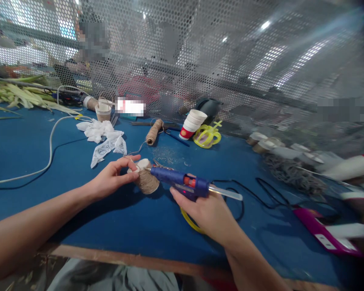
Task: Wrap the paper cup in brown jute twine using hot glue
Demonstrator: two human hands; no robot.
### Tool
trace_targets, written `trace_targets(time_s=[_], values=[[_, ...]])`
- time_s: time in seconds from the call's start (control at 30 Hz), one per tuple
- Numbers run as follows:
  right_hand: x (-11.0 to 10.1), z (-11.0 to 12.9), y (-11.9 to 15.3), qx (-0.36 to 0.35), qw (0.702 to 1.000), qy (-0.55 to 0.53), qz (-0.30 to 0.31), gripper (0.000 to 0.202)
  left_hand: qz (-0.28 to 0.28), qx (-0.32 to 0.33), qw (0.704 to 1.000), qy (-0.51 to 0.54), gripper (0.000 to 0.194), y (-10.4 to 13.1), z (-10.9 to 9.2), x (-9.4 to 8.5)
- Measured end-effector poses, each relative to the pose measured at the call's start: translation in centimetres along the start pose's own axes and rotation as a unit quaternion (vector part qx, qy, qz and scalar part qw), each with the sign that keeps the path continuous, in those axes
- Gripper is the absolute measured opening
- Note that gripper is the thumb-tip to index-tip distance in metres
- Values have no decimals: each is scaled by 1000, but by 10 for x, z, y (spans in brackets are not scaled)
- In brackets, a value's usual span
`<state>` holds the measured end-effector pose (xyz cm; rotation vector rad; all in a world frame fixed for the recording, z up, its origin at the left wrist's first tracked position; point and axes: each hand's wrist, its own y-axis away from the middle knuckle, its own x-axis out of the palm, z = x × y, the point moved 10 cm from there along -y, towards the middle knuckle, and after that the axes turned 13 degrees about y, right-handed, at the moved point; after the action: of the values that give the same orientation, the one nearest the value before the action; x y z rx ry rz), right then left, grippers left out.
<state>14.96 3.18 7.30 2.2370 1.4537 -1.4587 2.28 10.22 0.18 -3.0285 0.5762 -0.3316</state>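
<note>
A paper cup [148, 182] wrapped in brown twine stands tilted on the table, a white end [144, 163] showing at its top. My left hand [115, 176] is closed at the cup's left side, thumb and forefinger pinched around a small white edge that I cannot make out fully. In my right hand [210, 212] is a blue glue gun [176, 180], a clear glue stick [226, 192] poking out of its back. Its nozzle reaches the cup's upper right side. A twine spool [154, 132] lies behind the cup, its loose strand running toward my left hand.
White lace cloth [107, 147] lies at the left, near a white cable [51, 141]. Behind are stacked paper cups [192, 124] and a yellow crown-shaped piece [206, 136]. At the right lie a black cord [267, 198] and a purple power strip [324, 232]. A perforated metal screen [170, 52] closes the back.
</note>
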Motion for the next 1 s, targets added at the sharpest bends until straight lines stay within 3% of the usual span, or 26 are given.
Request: trace_targets(time_s=[0.2,0.43,0.7,1.0], values=[[7,-9,3,30,998,-55,4,32,16,7,1000,0,19,0,-1,4],[30,-34,9,218,941,-247,71,21,22,12,999,-21,20,0,-2,3],[31,-37,9,263,897,-344,89,22,18,12,999,-24,20,1,-4,4],[36,-41,11,286,886,-348,105,20,19,21,999,-26,18,1,-5,3]])
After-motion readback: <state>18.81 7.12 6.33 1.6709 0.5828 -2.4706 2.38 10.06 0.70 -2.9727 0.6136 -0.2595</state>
